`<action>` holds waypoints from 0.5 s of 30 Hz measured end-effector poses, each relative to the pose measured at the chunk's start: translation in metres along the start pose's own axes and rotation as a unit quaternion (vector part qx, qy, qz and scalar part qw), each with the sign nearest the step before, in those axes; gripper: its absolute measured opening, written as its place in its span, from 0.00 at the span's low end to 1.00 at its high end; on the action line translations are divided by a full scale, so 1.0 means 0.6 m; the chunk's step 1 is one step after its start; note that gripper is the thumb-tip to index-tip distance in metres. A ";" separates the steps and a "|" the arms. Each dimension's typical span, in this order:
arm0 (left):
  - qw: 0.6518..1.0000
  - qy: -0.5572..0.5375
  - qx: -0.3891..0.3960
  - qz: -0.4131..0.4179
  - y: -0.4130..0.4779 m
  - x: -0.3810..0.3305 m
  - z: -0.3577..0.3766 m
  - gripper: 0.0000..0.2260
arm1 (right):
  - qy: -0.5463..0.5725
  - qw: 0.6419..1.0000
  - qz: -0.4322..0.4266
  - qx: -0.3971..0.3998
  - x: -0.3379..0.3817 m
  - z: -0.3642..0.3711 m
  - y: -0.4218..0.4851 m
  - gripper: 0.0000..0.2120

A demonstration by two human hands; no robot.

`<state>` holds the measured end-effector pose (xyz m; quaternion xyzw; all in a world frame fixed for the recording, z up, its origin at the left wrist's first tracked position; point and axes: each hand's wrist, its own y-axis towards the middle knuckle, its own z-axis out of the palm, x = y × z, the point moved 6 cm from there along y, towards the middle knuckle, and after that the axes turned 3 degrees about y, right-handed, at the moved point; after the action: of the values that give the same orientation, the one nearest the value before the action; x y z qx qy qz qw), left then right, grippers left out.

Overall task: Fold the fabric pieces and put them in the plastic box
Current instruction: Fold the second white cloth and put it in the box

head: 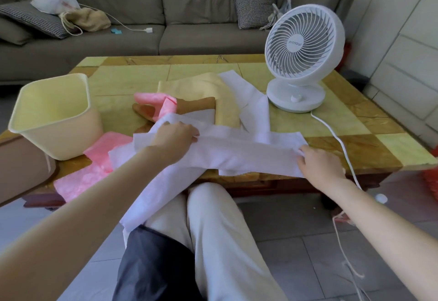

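Observation:
A long white fabric strip (239,152) lies across the near edge of the table (369,149), one end hanging onto my lap. My left hand (174,138) grips its upper fold near the middle. My right hand (318,162) pinches its right end. Behind it lie a yellow fabric (213,87), a brown piece (196,105), a pink piece (157,101) and another white piece (251,97). More pink fabric (83,177) hangs off the table's near left edge. The cream plastic box (55,116) stands open and empty at the left.
A white desk fan (303,56) stands at the table's right, its cord (343,149) trailing off the front edge past my right wrist. A grey sofa (189,28) with cushions and bags sits behind the table. My legs are under the near edge.

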<state>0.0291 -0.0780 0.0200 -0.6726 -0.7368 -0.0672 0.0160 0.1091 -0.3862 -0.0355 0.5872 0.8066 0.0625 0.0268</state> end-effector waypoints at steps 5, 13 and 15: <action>0.999 0.037 -0.019 -0.025 0.068 0.014 -0.004 0.12 | -0.052 0.999 -0.001 -0.007 0.012 -0.004 0.095 0.10; 0.996 0.076 0.032 -0.027 0.135 0.024 0.064 0.10 | -0.072 0.997 -0.006 0.023 0.024 0.049 0.178 0.12; 0.995 0.089 0.031 -0.027 0.140 0.020 0.075 0.11 | -0.072 0.997 -0.004 0.037 0.025 0.065 0.185 0.13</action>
<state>0.1142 -0.0536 -0.0166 -0.6430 -0.7521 -0.1038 0.1005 0.2139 -0.3358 -0.0590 0.5875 0.8067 -0.0099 0.0629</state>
